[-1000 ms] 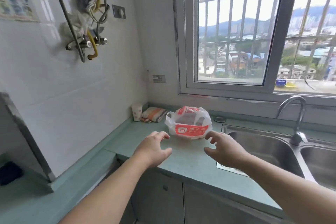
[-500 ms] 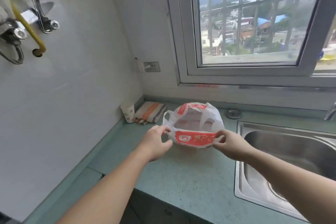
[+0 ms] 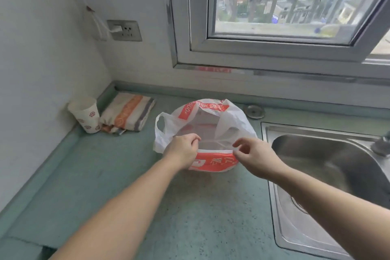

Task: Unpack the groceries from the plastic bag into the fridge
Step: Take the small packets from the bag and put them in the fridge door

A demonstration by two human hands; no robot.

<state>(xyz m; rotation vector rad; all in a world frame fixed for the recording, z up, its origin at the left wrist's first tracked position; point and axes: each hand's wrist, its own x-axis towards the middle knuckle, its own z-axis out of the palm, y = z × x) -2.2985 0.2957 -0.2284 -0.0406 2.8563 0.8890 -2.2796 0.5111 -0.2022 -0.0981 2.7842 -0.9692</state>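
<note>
Both hands: at the near rim of the plastic bag (image 3: 202, 133), one to each side of its mouth, neither reaching past the other.
Bag position: on the green counter (image 3: 130, 196), straight ahead of the person, between the folded cloth (image 3: 128, 112) on the left and the sink (image 3: 329, 167) on the right; the fridge is not in view.
Bag axis: its mouth faces up and runs left to right, so the hands lie along its long direction.
Left hand (image 3: 182, 151): fingers curled in, pinching the near edge of the plastic at the left of the opening.
Right hand (image 3: 256, 157): thumb and forefinger pinching the thin near edge at the right, the other fingers loosely curled behind.
Nearer hand: about even; the left hand sits slightly further over the bag.
Arms: both forearms extended forward from the bottom corners, converging on the bag.
Contents: pale shapes show through the plastic, possibly a container, but too hazy to name.
Next move, as a judgement: drawing the two pinches apart would widen the mouth for reaching in.
</note>
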